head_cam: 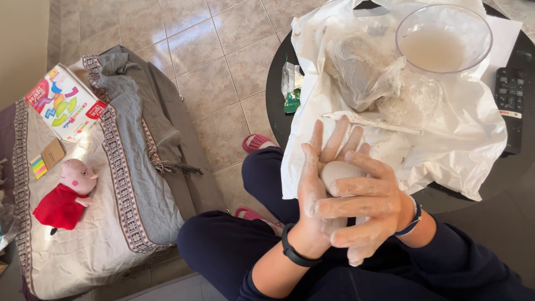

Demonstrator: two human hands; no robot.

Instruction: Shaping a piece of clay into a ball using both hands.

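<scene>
Head view: a soft, pliable clay lump (338, 170) is cupped between left hand (315, 189) and right hand (368, 206), both closed around it, best gripped gently around its middle.

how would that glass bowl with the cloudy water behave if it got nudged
The glass bowl looks rigid and breakable, so a knock could crack it. It holds cloudy liquid, so it is probably heavy for its size and would slosh. It stands on a crinkled white plastic sheet over the round table, so it may slide or tip rather than stay put.
</scene>
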